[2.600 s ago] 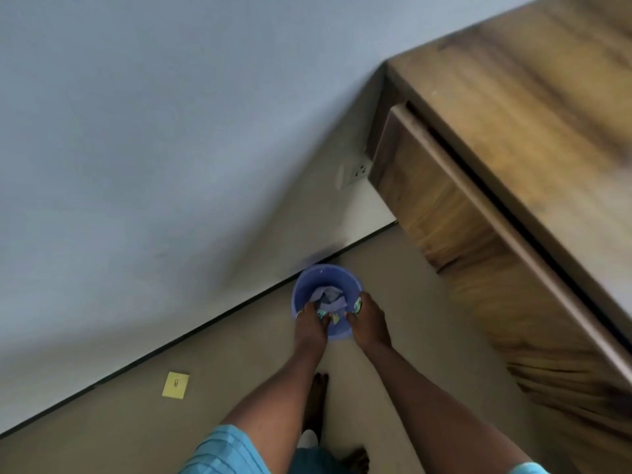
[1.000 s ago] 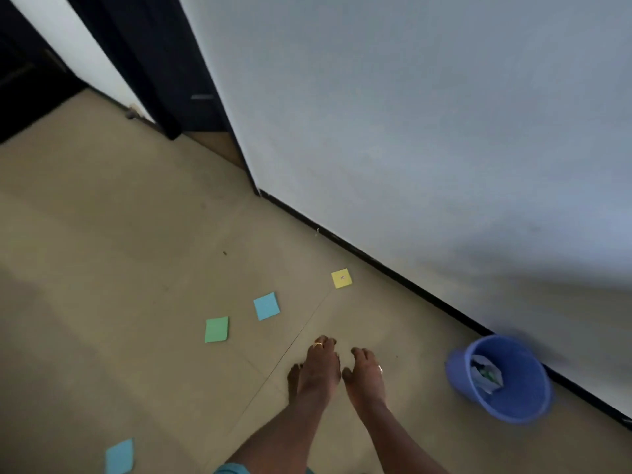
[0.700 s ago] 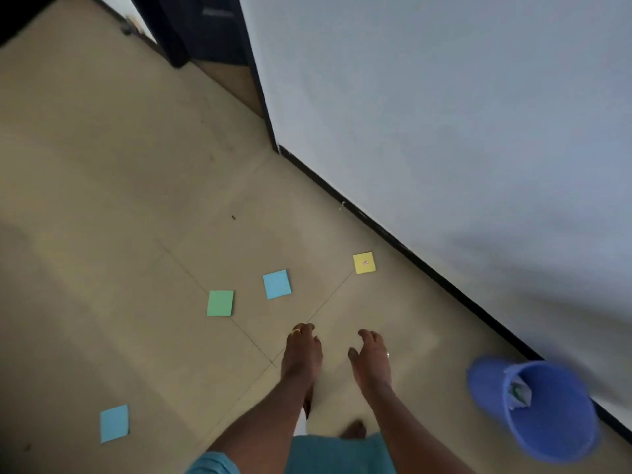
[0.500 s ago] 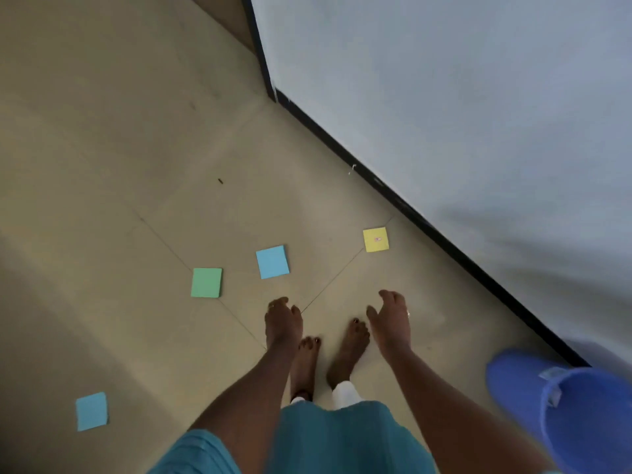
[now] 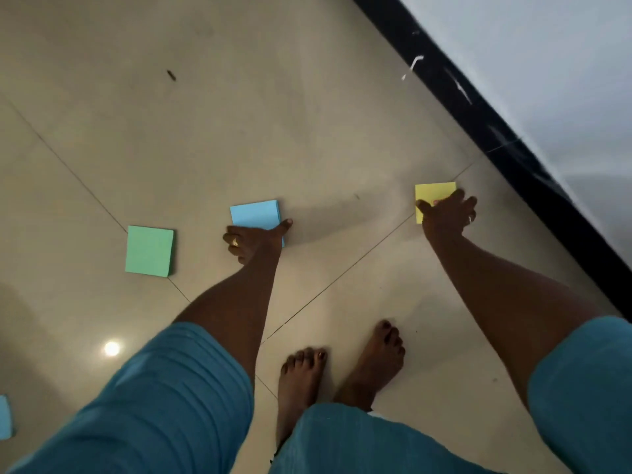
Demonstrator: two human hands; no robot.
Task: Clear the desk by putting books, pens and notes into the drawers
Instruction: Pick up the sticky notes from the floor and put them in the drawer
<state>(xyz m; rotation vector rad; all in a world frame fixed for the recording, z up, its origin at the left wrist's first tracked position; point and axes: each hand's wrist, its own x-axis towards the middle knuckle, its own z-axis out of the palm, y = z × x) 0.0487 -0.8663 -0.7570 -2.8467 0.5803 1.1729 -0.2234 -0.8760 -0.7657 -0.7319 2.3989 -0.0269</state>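
Square sticky-note pads lie on the beige tiled floor. My left hand is down on the near edge of the blue note pad, thumb along its right side and fingers curled at its left. My right hand covers the near right part of the yellow note pad, thumb at its left edge and fingers over its right edge. Both pads rest on the floor. A green note pad lies untouched left of the blue one. No desk or drawer is in view.
Another blue pad peeks in at the lower left edge. A black skirting board and pale wall run diagonally on the right, close to the yellow pad. My bare feet stand below the hands.
I turned away from the blue bin and bent down towards the floor. Both hands spread apart and dropped onto the pads, left onto the blue one, right onto the yellow one. The bin has left the view.
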